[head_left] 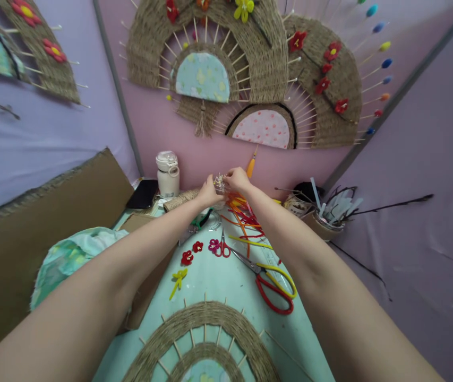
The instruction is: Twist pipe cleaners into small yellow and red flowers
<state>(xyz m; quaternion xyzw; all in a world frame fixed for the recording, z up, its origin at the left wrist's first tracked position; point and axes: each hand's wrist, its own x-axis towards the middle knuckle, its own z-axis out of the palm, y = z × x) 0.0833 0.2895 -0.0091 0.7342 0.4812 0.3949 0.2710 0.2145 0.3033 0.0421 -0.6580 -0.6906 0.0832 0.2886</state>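
Both my arms reach far out over the table toward the pink wall. My left hand (209, 193) and my right hand (237, 179) meet there, fingers pinched on a small pale bundle of thin stick-like pieces (220, 183) held between them. Just below the hands lies a heap of orange, red and yellow pipe cleaners (246, 217). What exactly the bundle is stays too small to tell.
Red-handled scissors (272, 289), small red scissors (223, 246), little red, pink and yellow pipe-cleaner flowers (187, 258) and a woven jute fan piece (206, 339) lie on the mint tabletop. A white flask (168, 174), a phone (143, 194), a tool jar (325, 220) and cardboard (43, 228) stand around.
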